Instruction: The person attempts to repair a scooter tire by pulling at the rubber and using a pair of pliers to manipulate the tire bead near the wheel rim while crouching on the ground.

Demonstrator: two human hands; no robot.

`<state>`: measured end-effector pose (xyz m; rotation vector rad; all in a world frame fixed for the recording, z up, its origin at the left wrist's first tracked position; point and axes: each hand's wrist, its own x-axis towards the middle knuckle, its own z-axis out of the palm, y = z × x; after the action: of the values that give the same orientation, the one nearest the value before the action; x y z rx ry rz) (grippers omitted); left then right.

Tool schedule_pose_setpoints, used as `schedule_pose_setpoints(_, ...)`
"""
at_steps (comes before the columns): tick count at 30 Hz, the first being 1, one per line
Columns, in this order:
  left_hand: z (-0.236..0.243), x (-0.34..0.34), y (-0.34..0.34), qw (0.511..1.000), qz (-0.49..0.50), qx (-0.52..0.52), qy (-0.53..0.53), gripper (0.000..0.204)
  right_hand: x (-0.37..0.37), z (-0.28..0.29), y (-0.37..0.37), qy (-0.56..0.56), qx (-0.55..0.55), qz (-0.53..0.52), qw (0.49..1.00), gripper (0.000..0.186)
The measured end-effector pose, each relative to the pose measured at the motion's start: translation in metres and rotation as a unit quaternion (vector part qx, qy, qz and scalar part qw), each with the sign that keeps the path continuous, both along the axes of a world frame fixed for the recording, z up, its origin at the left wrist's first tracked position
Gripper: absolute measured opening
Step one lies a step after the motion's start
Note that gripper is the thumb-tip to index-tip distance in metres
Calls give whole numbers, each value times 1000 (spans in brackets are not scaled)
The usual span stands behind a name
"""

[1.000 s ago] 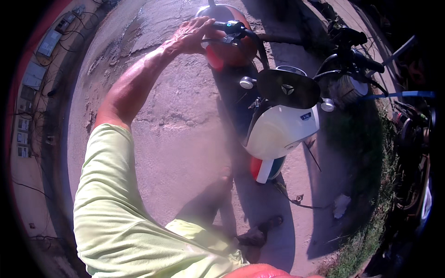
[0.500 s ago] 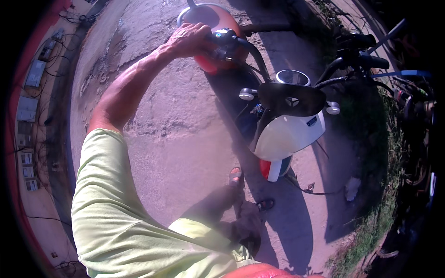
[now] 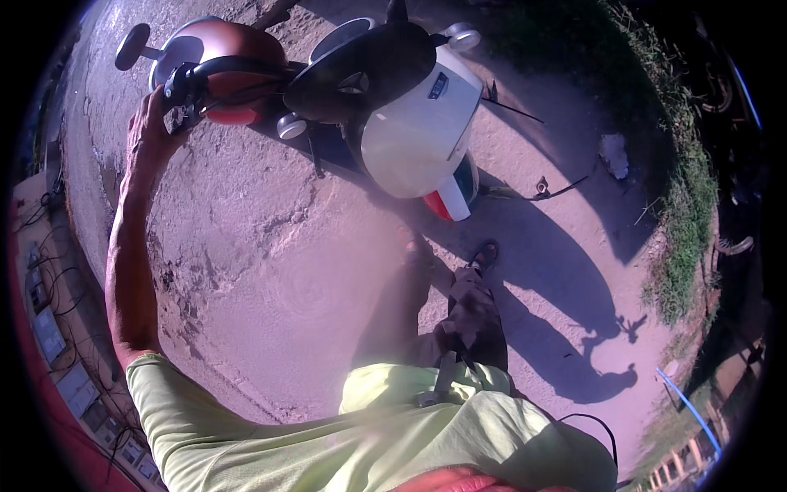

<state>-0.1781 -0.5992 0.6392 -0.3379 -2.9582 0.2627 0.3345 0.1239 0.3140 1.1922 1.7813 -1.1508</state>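
Since half a second ago, the view has swung round, so the motorcycle (image 3: 410, 152) now lies across the top of the scene, and the left hand (image 3: 149, 131) has come to the upper left along with the handlebar (image 3: 238, 67). An oval mirror (image 3: 132, 47) on a short stem has appeared beyond that hand, while the other half of the bar has mostly slipped past the upper edge. The fingers of the left hand are curled round the near end of the handlebar, beside the black switch housing (image 3: 178, 86); the grip itself is hidden beneath them. The right hand is out of sight, so I cannot tell what its fingers do.

The motorcycle has a dark, curved visor (image 3: 328, 90) with a pale three-pointed emblem, a smooth, bulging white fairing (image 3: 422, 123) and small round lamps (image 3: 292, 125) with pale casings. Under the fairing, a mudguard (image 3: 451, 197) shows red, white and dark green bands. Below the bar sits a glossy, rounded red-orange shell (image 3: 242, 45), perhaps part of the same machine, though glare and distortion blur it. The ground (image 3: 270, 328) is rough, cracked and dusty, bordered by shaggy grass (image 3: 680, 254); the soft yellow-green shirt (image 3: 295, 451) hangs in loose folds
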Motion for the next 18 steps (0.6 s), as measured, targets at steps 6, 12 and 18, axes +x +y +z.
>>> schedule_pose_setpoints(6, -18, -10, -36, 996, 43, 69, -49, 86, 149, 28, -24, -74, -10, -74, 994, 23)
schedule_pose_setpoints(12, -32, -18, -57, 990, 14, 124, -58, 75, 233, 33, -38, -82, -53, -105, 990, 24)
schedule_pose_setpoints(18, -36, -18, -78, 978, 49, 174, -103, 74, 252, 17, 2, -50, -70, -115, 990, 25)
